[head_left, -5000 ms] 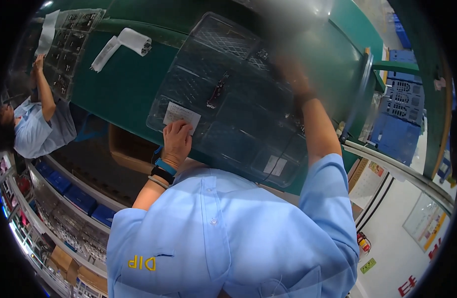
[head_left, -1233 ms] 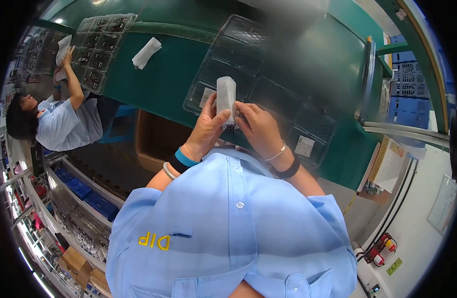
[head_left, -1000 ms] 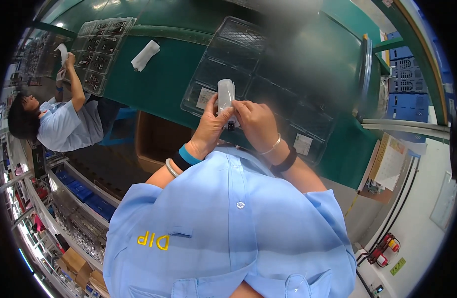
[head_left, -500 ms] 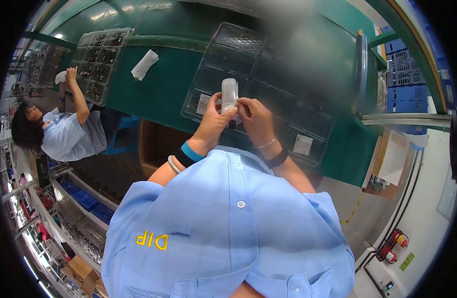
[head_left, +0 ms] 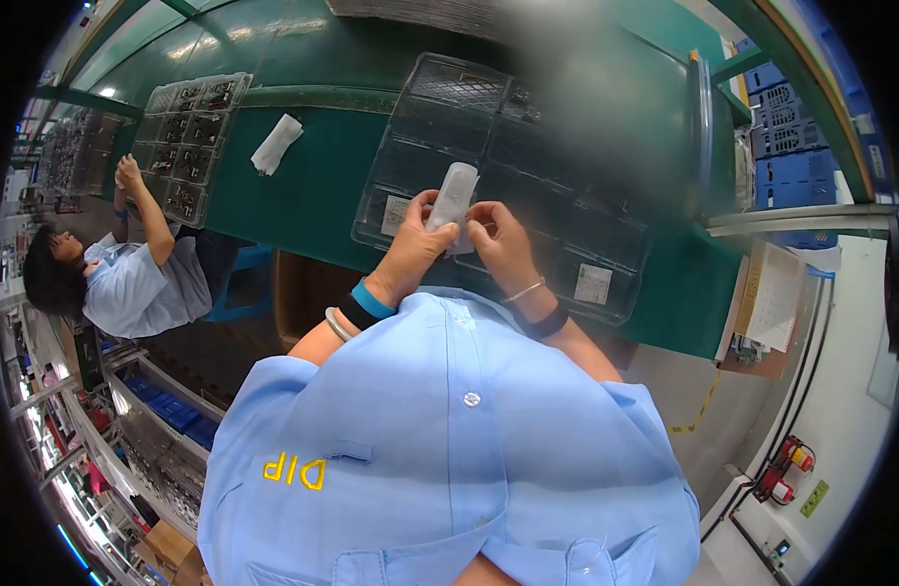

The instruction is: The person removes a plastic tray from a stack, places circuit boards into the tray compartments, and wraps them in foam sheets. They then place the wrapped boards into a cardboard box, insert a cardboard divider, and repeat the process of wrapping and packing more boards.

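A narrow whitish, semi-clear plastic pouch [head_left: 456,193] is in my left hand [head_left: 408,252], its rounded end pointing away from me and leaning slightly right. My left fingers and thumb close round its near part. With thumb and fingertips together, my right hand [head_left: 505,244] pinches at the pouch's near right edge. The pouch's contents are hard to make out. Both hands are over the near side of a large clear plastic tray [head_left: 386,161] divided into compartments, with white labels [head_left: 593,283] along its near side.
Another white pouch [head_left: 276,145] lies on the green bench [head_left: 313,190] to the left. Beyond it, a co-worker [head_left: 142,278] sits by a clear tray of dark parts [head_left: 188,137]. Papers [head_left: 767,308] hang at the right end; blue crates [head_left: 796,190] stand behind. A blurred patch hides the upper right.
The pouch has tilted to the right at its far end. A small dark piece seen below it earlier is now out of sight. The co-worker's hands have shifted slightly.
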`<state>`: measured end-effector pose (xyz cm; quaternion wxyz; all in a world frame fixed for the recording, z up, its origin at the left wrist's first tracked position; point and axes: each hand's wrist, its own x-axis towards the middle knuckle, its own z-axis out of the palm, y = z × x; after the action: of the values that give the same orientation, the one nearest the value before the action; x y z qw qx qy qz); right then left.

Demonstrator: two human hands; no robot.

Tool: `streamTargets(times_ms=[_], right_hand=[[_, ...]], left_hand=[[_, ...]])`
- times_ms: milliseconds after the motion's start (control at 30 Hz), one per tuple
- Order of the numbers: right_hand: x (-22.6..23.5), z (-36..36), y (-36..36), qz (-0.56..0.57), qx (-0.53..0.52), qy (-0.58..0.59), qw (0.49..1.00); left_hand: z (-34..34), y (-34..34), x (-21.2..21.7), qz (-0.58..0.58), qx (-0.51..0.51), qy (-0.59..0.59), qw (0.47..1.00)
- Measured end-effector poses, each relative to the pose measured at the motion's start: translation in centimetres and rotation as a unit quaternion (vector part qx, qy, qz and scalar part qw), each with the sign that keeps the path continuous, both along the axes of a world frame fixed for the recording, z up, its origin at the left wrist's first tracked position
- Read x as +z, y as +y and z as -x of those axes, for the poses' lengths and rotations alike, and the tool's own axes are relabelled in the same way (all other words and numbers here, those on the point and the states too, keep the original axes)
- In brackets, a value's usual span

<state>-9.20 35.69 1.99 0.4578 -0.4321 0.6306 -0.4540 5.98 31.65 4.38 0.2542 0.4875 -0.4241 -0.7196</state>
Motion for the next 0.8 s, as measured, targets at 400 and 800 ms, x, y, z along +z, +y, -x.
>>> streamTargets(times_ms=[400, 800], right_hand=[[0.8, 0.9, -1.7, 0.07, 0.075, 0.11, 0.989], [3.0, 2.3, -2.1, 0.009, -0.077, -0.392, 0.917]], left_hand=[[0.0, 0.6, -1.1, 0.124, -0.044, -0.097, 0.987], [-0.9, -2.0, -2.0, -0.096, -0.008, 0.251, 0.963]])
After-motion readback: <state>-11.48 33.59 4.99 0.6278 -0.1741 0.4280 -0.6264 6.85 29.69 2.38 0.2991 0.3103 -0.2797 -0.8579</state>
